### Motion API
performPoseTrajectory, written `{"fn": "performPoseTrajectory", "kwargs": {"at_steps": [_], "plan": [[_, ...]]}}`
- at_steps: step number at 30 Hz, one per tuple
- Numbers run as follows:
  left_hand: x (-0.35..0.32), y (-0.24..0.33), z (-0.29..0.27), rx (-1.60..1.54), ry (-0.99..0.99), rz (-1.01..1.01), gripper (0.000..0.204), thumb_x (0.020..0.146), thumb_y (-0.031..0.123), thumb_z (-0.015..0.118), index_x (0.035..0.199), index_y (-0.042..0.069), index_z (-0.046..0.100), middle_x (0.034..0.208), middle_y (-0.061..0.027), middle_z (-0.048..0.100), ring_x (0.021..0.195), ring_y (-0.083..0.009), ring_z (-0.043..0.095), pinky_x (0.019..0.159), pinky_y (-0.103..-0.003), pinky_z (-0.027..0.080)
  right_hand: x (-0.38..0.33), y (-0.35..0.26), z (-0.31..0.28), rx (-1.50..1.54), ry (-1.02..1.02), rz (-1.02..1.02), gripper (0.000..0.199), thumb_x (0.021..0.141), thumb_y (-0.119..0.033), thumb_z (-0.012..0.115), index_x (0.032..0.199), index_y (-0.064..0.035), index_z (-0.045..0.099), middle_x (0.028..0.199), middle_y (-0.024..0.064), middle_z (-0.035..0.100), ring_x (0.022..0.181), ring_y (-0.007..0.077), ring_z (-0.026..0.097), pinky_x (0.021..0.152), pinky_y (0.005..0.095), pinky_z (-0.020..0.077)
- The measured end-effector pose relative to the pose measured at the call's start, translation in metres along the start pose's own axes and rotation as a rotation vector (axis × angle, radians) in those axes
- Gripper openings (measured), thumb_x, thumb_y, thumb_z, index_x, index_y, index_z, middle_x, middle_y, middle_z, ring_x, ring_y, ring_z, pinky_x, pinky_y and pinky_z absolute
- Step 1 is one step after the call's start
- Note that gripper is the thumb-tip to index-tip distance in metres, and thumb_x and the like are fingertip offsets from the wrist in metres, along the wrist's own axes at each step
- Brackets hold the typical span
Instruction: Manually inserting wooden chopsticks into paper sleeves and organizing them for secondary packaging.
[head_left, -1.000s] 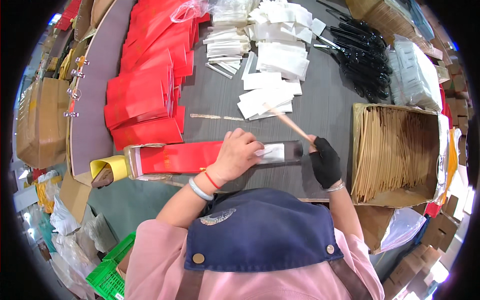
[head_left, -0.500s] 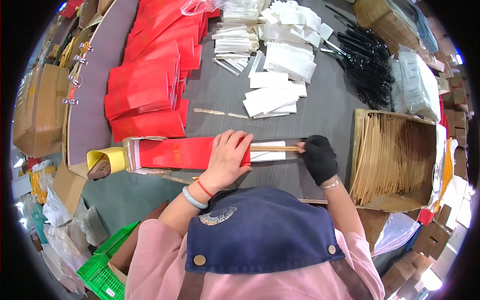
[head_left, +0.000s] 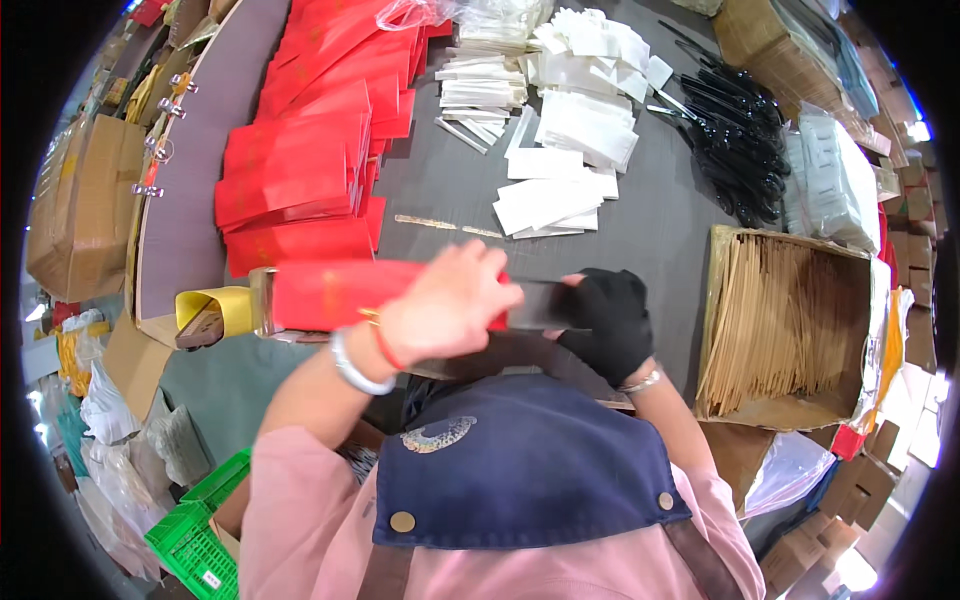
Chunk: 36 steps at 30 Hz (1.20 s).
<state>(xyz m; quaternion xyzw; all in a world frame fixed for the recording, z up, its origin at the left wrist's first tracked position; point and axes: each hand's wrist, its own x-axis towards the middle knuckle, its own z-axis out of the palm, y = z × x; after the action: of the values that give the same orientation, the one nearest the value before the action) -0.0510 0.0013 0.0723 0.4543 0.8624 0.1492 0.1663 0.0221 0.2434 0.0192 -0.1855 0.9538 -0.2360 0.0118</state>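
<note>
A long red paper sleeve [head_left: 340, 295] lies crosswise in front of me, smeared by motion. Its left end meets a cardboard holder [head_left: 262, 300]. My left hand [head_left: 440, 305], bare and blurred, is closed over the sleeve's right end. A dark flat strip [head_left: 540, 306] shows between my two hands. At the strip's right end is my right hand [head_left: 607, 325] in a black fingerless glove, its fingers bent round the end. What those fingers hold is hidden. The chopsticks and white paper slip seen earlier between my hands are out of sight.
Red sleeves [head_left: 290, 175] are heaped at the back left. White paper slips [head_left: 550, 205] lie in the middle, black-wrapped spoons [head_left: 735, 150] farther right. A carton of chopsticks [head_left: 780, 325] stands at my right. A yellow band [head_left: 235, 312] sits left of the holder.
My right hand has moved left, and the chopsticks and white slip no longer show. My left hand has lifted slightly and shifted right, its fingers more curled.
</note>
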Motion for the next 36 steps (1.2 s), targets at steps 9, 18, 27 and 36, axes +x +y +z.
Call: {"fn": "performPoseTrajectory", "kwargs": {"at_steps": [9, 18, 27, 36], "plan": [[-0.038, -0.048, 0.028, -0.032, 0.652, -0.517, 0.065, 0.067, 0.027, 0.083, 0.123, 0.006, 0.059, 0.134, -0.0206, 0.047, 0.124, -0.0426, 0.043, 0.105, -0.053, 0.036, -0.009, 0.0, -0.025, -0.057, 0.08, 0.275, 0.06, 0.064, -0.031, 0.084, 0.113, -0.0102, 0.058, 0.104, 0.0087, 0.061, 0.097, 0.029, 0.058, 0.088, 0.0431, 0.0406], [-0.031, -0.013, 0.11, -0.15, 0.484, -0.741, 0.101, 0.066, 0.046, 0.084, 0.144, 0.002, 0.037, 0.15, -0.0207, 0.03, 0.141, -0.0445, 0.019, 0.113, -0.063, 0.011, -0.011, -0.003, -0.027, -0.133, -0.09, 0.188, 0.062, 0.062, -0.032, 0.084, 0.115, -0.0107, 0.059, 0.108, 0.0079, 0.06, 0.103, 0.0282, 0.057, 0.094, 0.0435, 0.0365], [-0.031, -0.015, 0.107, -0.191, 0.451, -0.705, 0.106, 0.067, 0.047, 0.083, 0.146, 0.0, 0.032, 0.151, -0.0215, 0.028, 0.143, -0.0419, 0.017, 0.114, -0.063, 0.009, 0.005, -0.024, -0.005, -0.001, -0.19, 0.121, 0.063, 0.064, -0.036, 0.082, 0.116, -0.0089, 0.06, 0.111, 0.0093, 0.06, 0.104, 0.0285, 0.057, 0.095, 0.0445, 0.038], [-0.03, -0.013, 0.108, -0.185, 0.495, -0.689, 0.108, 0.064, 0.047, 0.085, 0.146, 0.001, 0.032, 0.151, -0.0207, 0.03, 0.143, -0.0416, 0.02, 0.113, -0.064, 0.009, -0.012, -0.003, -0.023, -0.121, -0.107, 0.177, 0.061, 0.062, -0.035, 0.083, 0.113, -0.0113, 0.06, 0.109, 0.0074, 0.06, 0.102, 0.028, 0.056, 0.095, 0.0441, 0.0358]]}}
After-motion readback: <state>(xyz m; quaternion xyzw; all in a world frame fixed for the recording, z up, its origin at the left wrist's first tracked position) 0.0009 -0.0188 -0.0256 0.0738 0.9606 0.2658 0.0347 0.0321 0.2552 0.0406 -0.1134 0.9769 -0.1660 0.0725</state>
